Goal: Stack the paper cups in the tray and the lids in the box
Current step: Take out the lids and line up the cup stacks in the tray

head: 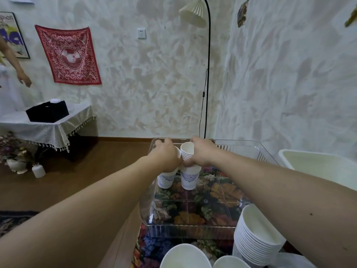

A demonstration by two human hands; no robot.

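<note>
Two stacks of white paper cups stand side by side at the far left of a clear plastic tray [193,227]. My left hand [166,155] grips the top of the left stack [166,179] and hides its upper cups. My right hand [202,151] grips the right stack [188,179] near its top, whose open rim shows beside my fingers. Another tall stack of white cups [255,238] leans at the near right, with two more cup rims [185,256] at the bottom edge. A white box [316,163] stands to the right of the tray. No lids are visible.
The tray rests on a flower-patterned cloth [146,248]. A black floor lamp [207,74] stands behind it by the wall. At the far left, a cloth-covered table carries a black box [47,112], and another person's arm [13,60] reaches in. Vases [38,171] sit on the wooden floor.
</note>
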